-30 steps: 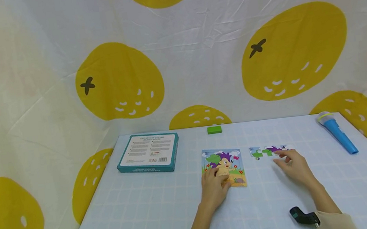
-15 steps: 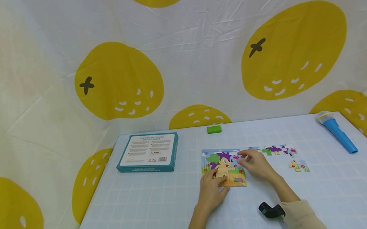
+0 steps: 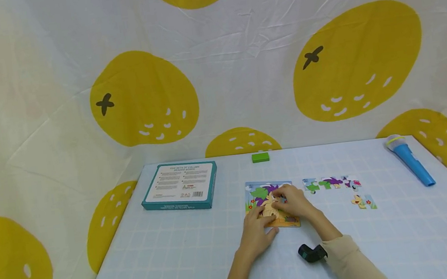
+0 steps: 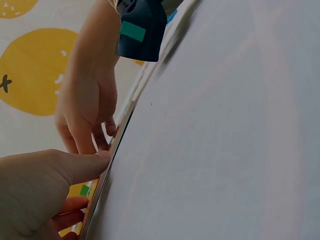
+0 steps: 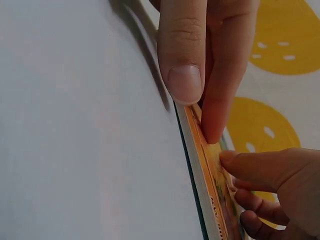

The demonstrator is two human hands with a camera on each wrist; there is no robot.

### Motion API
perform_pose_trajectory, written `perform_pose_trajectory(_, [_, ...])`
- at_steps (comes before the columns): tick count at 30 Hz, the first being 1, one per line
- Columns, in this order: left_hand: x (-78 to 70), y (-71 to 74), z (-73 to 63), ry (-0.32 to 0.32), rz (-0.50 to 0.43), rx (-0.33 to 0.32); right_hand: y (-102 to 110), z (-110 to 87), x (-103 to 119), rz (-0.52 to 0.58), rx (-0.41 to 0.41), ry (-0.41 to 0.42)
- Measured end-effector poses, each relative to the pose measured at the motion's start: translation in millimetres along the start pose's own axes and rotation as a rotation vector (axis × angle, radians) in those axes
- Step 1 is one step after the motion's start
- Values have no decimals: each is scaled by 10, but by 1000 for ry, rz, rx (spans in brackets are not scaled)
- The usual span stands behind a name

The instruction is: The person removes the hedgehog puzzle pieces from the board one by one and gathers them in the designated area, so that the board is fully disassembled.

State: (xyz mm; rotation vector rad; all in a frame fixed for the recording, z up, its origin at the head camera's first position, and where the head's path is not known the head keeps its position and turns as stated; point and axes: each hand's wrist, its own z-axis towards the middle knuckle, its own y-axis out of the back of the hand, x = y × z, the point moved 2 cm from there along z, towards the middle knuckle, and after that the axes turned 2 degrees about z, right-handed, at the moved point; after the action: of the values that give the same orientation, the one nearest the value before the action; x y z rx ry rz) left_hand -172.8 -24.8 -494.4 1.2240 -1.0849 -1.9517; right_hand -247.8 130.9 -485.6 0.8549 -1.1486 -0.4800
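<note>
A jigsaw puzzle board [image 3: 250,189] with a purple-haired hedgehog picture lies flat on the table, partly covered by both hands. My left hand [image 3: 256,235] rests over its lower left part. In the left wrist view the left thumb [image 4: 90,165] touches the board's near edge. Above the middle of the picture is my right hand [image 3: 296,201], thumb and index finger apart. In the right wrist view the right index finger [image 5: 225,95] reaches down to the board while the thumb [image 5: 185,60] stays over its edge; I see no piece between them. Loose puzzle pieces [image 3: 331,183] lie right of the board.
Two more pieces [image 3: 364,202] lie nearer the front. A teal-edged box [image 3: 181,185] stands at the left back, a green block [image 3: 260,157] at the rear edge. A blue toy microphone [image 3: 412,163] lies at the right.
My right hand has moved left from the loose pieces, past the board's right edge, to the middle of the picture. The left hand stays on the board, its fingers shifted slightly.
</note>
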Motion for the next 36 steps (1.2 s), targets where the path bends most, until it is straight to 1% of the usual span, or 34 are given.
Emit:
perform_pose_trajectory(3, [7, 1, -5, 14, -15, 1, -7, 24, 18, -4, 38, -25])
perform_pose_trajectory(5, [17, -4, -6, 35, -31, 9, 6, 32, 34, 20, 61, -44])
perform_pose_trajectory(8, [31, -9, -12, 63, -42, 20, 44, 33, 62, 58, 91, -43])
perform_pose_trajectory(9, [35, -10, -12, 68, -43, 24, 63, 30, 77, 60, 96, -25])
perform_pose_trajectory(11, [39, -8, -11, 76, -43, 33, 89, 36, 87, 79, 117, -25])
perform_pose_trajectory(14, [41, -3, -5, 71, -49, 35, 112, 66, 87, 89, 155, -32])
perform_pose_trajectory(15, [43, -3, -2, 69, -51, 36, 115, 78, 83, 91, 165, -42])
perform_pose_trajectory(16, [44, -2, 2, 67, -51, 38, 113, 96, 75, 100, 180, -72])
perform_pose_trajectory(19, [46, -3, 12, 54, -47, 37, 109, 135, 59, 84, 205, -107])
perform_pose_trajectory(23, [44, -2, 15, 47, -35, 38, 108, 164, 52, 72, 223, -131])
perform_pose_trajectory(30, [42, -2, 13, 44, -32, 37, 112, 174, 50, 109, 236, -141])
perform_pose_trajectory(36, [50, -21, 4, 61, -41, 46, 94, 176, 21, 117, 211, -134])
